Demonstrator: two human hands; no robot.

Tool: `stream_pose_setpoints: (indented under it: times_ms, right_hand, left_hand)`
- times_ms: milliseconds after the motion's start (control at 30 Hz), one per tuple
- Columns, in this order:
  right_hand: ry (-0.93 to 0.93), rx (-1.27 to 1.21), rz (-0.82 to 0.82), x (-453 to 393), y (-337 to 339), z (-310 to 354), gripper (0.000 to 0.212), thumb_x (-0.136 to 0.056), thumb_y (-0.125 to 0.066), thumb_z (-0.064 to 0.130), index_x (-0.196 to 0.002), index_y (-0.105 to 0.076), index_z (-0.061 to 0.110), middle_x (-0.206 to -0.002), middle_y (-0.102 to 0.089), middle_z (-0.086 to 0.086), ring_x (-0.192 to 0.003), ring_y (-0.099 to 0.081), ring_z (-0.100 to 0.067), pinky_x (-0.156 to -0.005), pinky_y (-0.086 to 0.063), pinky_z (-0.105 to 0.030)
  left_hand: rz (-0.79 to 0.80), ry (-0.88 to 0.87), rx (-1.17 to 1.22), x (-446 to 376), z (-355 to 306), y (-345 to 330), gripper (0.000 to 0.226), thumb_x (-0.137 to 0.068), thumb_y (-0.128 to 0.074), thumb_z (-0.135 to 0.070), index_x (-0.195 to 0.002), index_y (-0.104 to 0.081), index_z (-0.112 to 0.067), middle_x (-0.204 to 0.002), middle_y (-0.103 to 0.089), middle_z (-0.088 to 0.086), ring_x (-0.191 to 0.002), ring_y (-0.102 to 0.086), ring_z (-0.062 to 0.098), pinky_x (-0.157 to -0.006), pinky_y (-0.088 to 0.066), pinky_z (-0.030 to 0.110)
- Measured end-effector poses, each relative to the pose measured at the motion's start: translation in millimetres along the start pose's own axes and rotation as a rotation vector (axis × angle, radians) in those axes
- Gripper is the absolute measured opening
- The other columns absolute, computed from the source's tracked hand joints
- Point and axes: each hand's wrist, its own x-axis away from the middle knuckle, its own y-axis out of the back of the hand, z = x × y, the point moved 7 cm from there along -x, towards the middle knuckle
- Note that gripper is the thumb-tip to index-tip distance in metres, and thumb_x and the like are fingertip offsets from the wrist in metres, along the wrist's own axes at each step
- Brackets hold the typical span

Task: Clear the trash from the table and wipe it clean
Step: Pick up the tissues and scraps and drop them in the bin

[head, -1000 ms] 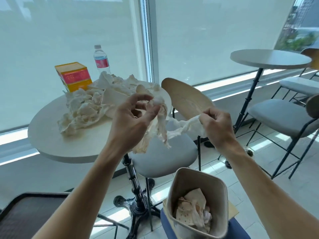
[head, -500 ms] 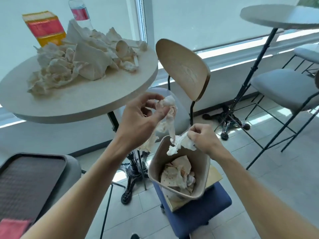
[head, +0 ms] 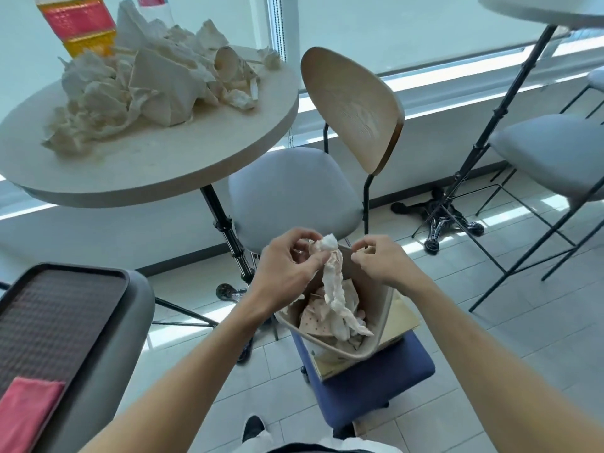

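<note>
My left hand (head: 287, 266) pinches a twisted strip of crumpled white tissue (head: 333, 282) that dangles into the beige trash bin (head: 376, 341) below. My right hand (head: 380, 259) hovers just right of the strip over the bin's far rim, fingers curled with nothing visible in them. The bin holds crumpled paper with a dotted print. A heap of crumpled napkins and paper trash (head: 140, 86) lies on the round table (head: 183, 165) at upper left.
The bin stands on a board on a blue stool (head: 376, 387). A grey chair with a wooden back (head: 353, 106) is tucked by the table. A yellow-red box (head: 81, 24) and a bottle are behind the heap. A dark tray (head: 49, 322) with a pink cloth (head: 23, 416) sits lower left.
Both hands came down from table height to just above the bin. My right hand has let go of the tissue's end, which now hangs into the bin from my left hand.
</note>
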Motion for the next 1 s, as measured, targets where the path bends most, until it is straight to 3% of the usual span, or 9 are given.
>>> stream_pose_setpoints:
  times_ms: [133,233,333,400,533,733,900,1000]
  right_hand:
    - [0.066,-0.061,-0.013,5,4,15,0.015,-0.091,-0.057,0.021,-0.101,-0.067,0.025,-0.083,-0.063,0.007,-0.08,-0.06,-0.012,-0.067,-0.043,-0.023]
    - [0.101,-0.057,-0.017,9,6,26,0.014,-0.091,-0.061,0.025,-0.103,-0.069,0.024,-0.085,-0.064,0.005,-0.082,-0.062,-0.013,-0.073,-0.045,-0.025]
    - [0.144,-0.046,-0.035,13,9,40,0.013,-0.092,-0.062,0.027,-0.103,-0.069,0.027,-0.088,-0.065,0.007,-0.085,-0.063,-0.011,-0.076,-0.046,-0.024]
    - [0.175,-0.045,-0.032,15,9,52,0.011,-0.093,-0.061,0.027,-0.102,-0.067,0.03,-0.091,-0.065,0.009,-0.087,-0.062,-0.01,-0.078,-0.048,-0.024]
    - [0.268,-0.079,-0.035,21,12,94,0.009,-0.095,-0.06,0.026,-0.101,-0.063,0.032,-0.094,-0.064,0.009,-0.088,-0.062,-0.008,-0.083,-0.051,-0.025]
    - [0.454,-0.135,-0.071,32,21,186,0.012,-0.096,-0.059,0.018,-0.106,-0.066,0.018,-0.094,-0.066,-0.002,-0.089,-0.063,-0.013,-0.067,-0.05,-0.011]
    - [0.564,-0.137,-0.116,27,13,254,0.011,-0.093,-0.061,0.02,-0.098,-0.07,0.023,-0.084,-0.068,0.005,-0.083,-0.066,-0.012,-0.076,-0.054,-0.024]
    - [0.62,-0.114,-0.158,24,2,290,0.013,-0.092,-0.061,0.016,-0.1,-0.072,0.016,-0.08,-0.066,0.005,-0.076,-0.064,-0.008,-0.069,-0.05,-0.017]
  left_hand:
    - [0.051,0.044,-0.137,2,30,-18,0.015,-0.083,-0.075,-0.03,-0.096,-0.068,-0.028,-0.078,-0.065,-0.009,-0.063,-0.056,0.002,-0.063,-0.047,0.017]
    - [0.169,0.111,-0.258,4,42,-27,0.032,-0.085,-0.072,-0.033,-0.116,-0.064,-0.028,-0.098,-0.063,-0.013,-0.08,-0.064,0.008,-0.075,-0.05,0.019]
    - [0.205,0.123,-0.302,5,40,-20,0.047,-0.086,-0.07,-0.03,-0.131,-0.058,-0.029,-0.112,-0.057,-0.005,-0.082,-0.068,0.01,-0.084,-0.049,0.021]
    - [0.178,0.094,-0.29,4,28,-6,0.041,-0.085,-0.07,-0.031,-0.125,-0.063,-0.03,-0.118,-0.064,-0.002,-0.084,-0.068,0.01,-0.086,-0.052,0.024]
    - [0.105,-0.011,-0.26,2,-15,42,0.026,-0.086,-0.071,-0.036,-0.111,-0.068,-0.033,-0.104,-0.068,-0.011,-0.086,-0.064,0.001,-0.084,-0.055,0.025]
    - [-0.105,-0.178,-0.21,-2,-80,139,0.016,-0.085,-0.073,-0.028,-0.102,-0.071,-0.03,-0.092,-0.07,-0.014,-0.078,-0.065,0.003,-0.068,-0.055,0.019]
    - [-0.258,-0.219,-0.255,-18,-94,213,0.011,-0.086,-0.072,-0.026,-0.096,-0.071,-0.03,-0.086,-0.07,-0.015,-0.075,-0.064,-0.001,-0.06,-0.05,0.012]
    - [-0.342,-0.21,-0.293,-27,-92,252,0.009,-0.087,-0.071,-0.024,-0.096,-0.071,-0.024,-0.085,-0.068,-0.014,-0.073,-0.064,0.001,-0.059,-0.048,0.009]
